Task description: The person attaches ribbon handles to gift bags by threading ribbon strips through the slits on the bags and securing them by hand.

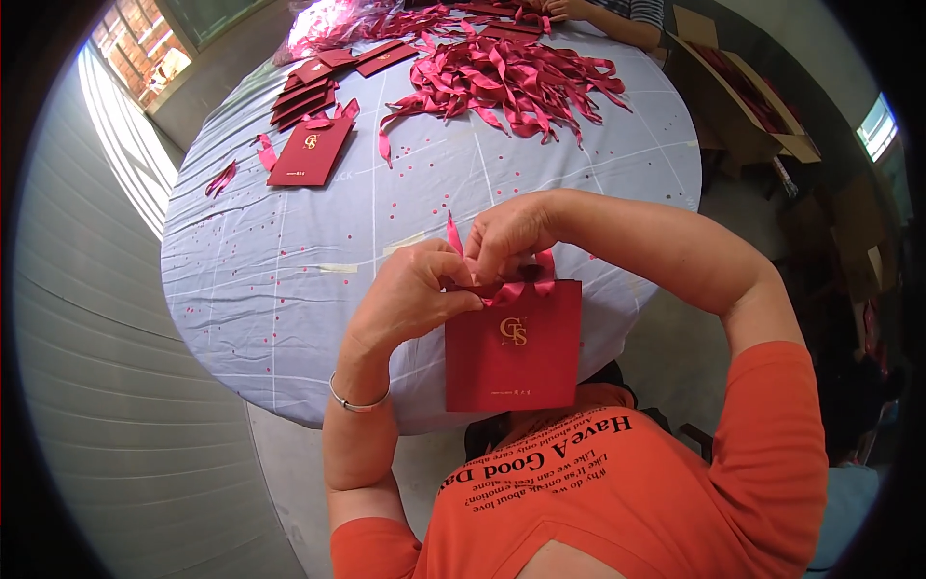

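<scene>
A flat red paper gift bag [511, 372] with a gold emblem hangs over the table's near edge, close to my body. Pink-red ribbon [545, 274] runs through its top edge. My left hand [410, 289] is closed at the bag's upper left corner, thumb and fingers pinching the ribbon. Right beside it, my right hand [511, 232] bends down from above, its fingertips also closed on ribbon. One loose ribbon end [453, 233] sticks up between the hands. Exactly how the ribbon passes between my fingertips is hidden.
A big heap of pink-red ribbons [506, 82] lies on the cloth-covered round table [376, 217]. Left of it are stacked red bags [304, 104] and one ribboned bag [311, 156]. Another person's forearm [617, 27] rests at the far edge. An open cardboard box [738, 101] stands right.
</scene>
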`<control>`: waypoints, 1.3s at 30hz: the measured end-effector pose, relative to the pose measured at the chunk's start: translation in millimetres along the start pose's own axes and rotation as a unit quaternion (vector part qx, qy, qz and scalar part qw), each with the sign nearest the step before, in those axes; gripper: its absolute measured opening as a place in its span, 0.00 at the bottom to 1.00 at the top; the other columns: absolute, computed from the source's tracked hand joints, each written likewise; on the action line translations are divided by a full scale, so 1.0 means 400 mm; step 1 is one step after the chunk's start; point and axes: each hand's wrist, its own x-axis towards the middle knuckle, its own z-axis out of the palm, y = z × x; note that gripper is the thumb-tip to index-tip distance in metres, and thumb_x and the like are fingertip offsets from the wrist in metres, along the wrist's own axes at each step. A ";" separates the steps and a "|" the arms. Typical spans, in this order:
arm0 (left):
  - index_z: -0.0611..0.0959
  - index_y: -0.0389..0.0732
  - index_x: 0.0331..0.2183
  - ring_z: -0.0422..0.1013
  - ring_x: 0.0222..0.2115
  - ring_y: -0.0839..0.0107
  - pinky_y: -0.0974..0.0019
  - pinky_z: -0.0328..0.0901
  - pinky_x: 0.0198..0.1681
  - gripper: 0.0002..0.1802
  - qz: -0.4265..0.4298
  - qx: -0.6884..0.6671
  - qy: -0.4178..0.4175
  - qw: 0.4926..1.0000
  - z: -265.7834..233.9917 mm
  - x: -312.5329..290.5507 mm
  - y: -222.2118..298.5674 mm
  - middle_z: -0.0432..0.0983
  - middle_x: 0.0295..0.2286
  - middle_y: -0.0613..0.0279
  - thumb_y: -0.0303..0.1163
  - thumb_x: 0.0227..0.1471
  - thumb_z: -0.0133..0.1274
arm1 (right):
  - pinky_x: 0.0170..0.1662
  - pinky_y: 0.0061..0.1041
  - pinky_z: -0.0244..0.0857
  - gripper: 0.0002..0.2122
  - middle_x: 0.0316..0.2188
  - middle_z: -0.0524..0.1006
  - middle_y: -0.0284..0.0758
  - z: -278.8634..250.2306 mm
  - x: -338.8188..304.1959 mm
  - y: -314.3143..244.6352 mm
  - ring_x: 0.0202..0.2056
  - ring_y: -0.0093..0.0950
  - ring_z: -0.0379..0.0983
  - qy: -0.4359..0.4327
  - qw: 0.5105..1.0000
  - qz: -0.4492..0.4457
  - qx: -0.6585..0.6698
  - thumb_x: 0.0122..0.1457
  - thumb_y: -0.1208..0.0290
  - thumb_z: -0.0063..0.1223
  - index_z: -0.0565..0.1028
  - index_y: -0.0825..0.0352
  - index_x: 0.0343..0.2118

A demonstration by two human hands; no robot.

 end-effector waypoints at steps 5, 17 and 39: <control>0.83 0.36 0.25 0.72 0.27 0.72 0.68 0.68 0.31 0.10 -0.003 -0.015 -0.010 1.000 0.002 -0.001 -0.022 0.75 0.27 0.63 0.22 0.35 0.68 | 0.15 0.20 0.50 0.04 0.12 0.68 0.25 0.035 0.005 -0.016 0.11 0.16 0.57 0.140 0.988 0.009 -0.069 0.44 0.71 0.61 0.79 0.65 0.22; 0.80 0.34 0.23 0.71 0.26 0.73 0.68 0.67 0.31 0.11 -0.006 -0.019 -0.058 0.998 0.000 0.002 -0.014 0.74 0.24 0.64 0.23 0.35 0.68 | 0.20 0.17 0.56 0.06 0.20 0.78 0.31 -0.033 -0.027 -0.016 0.19 0.15 0.68 0.161 0.972 -0.125 -0.116 0.48 0.74 0.61 0.81 0.69 0.29; 0.84 0.38 0.28 0.70 0.29 0.70 0.67 0.65 0.33 0.13 -0.017 -0.017 -0.043 0.999 0.003 -0.006 0.006 0.74 0.27 0.65 0.25 0.34 0.69 | 0.31 0.19 0.66 0.05 0.27 0.78 0.27 -0.013 -0.020 -0.013 0.26 0.17 0.71 -0.022 0.957 -0.116 -0.264 0.54 0.77 0.57 0.79 0.69 0.34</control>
